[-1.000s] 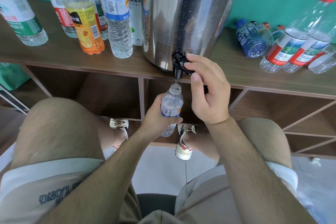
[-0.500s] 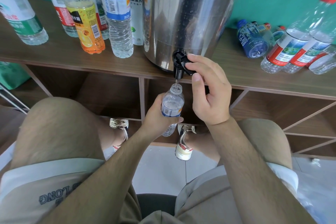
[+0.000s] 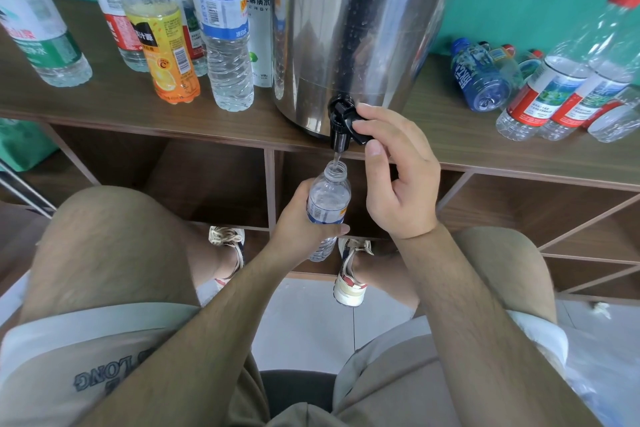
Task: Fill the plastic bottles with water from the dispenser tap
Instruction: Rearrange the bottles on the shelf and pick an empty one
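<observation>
Under tap (image 3: 337, 137), small bottle (image 3: 327, 204) is gripped by left hand (image 3: 299, 224), label unreadable. Its lever (image 3: 356, 121) is pinched by right hand (image 3: 398, 180). "ERGY" is read on white bottle (image 3: 259, 28); dispenser (image 3: 353, 28) top is cut off.

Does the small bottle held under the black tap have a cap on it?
No, the small bottle in the left hand has an open mouth, and a thin stream from the black tap falls into it.
</observation>
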A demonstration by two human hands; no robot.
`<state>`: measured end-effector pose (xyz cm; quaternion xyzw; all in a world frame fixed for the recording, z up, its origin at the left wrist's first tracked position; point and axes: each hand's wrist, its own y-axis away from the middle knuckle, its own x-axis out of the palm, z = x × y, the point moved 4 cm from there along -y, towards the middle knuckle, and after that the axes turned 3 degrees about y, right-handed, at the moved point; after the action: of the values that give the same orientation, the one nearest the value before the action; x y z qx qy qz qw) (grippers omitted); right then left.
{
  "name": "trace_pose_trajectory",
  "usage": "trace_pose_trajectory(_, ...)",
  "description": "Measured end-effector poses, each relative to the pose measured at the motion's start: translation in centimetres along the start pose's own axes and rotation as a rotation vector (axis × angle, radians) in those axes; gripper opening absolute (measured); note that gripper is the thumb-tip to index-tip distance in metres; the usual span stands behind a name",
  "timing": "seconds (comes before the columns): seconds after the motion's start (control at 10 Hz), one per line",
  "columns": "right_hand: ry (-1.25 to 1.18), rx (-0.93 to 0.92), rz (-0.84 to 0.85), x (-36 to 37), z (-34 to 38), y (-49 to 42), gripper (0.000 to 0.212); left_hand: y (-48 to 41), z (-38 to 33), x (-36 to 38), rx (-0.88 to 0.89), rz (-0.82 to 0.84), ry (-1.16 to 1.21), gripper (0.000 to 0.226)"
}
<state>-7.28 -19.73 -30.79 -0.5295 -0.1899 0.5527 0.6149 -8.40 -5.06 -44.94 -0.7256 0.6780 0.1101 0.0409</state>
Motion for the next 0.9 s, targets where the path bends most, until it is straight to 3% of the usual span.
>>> trace_pose_trajectory(0.9, -0.003, 0.012, 0.003, 0.01, 0.08, 0.03, 0.029, 0.50, -0.76, 0.08, -0.011, 0.011, -0.017, 0.087)
